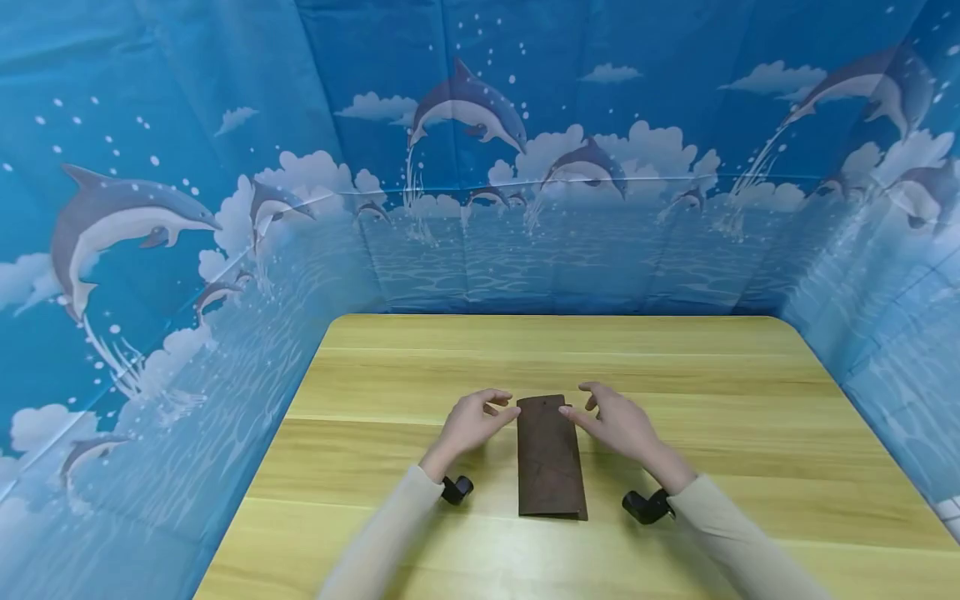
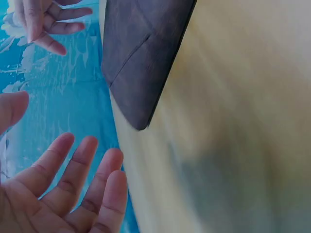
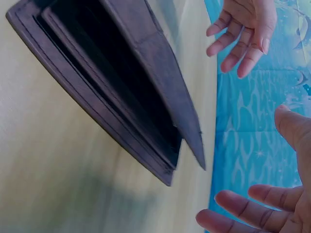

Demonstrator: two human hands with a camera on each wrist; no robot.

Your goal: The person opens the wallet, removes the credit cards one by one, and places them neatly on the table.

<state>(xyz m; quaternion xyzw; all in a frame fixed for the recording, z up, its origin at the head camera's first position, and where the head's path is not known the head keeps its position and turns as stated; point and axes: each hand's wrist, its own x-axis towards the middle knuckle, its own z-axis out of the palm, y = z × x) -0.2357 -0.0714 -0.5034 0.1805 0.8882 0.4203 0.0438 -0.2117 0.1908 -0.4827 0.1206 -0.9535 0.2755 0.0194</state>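
1. Nearest the camera, the left sleeve (image 1: 381, 537) slants in over the bench (image 1: 337, 467) toward its middle.
2. The left hand (image 1: 472, 423) is loosely spread and grips nothing, its thumb tip just beside the wallet's far left corner.
3. The wallet (image 1: 549, 462) lies about midway between the bench's left and right edges, well apart from the back edge, long sides running front to back. It should be light, pliable like leather, matt enough not to slip, and hardly fragile.
4. Its right long side gapes, showing slots. Pinching the upper flap alone would probably unfold it; taking both layers together along the long sides should keep it folded.
5. The right hand (image 1: 621, 425) is likewise spread and empty, thumb near the wallet's far right corner but apart from it.
6. The right sleeve (image 1: 738, 537) slants in from the bench's near right.
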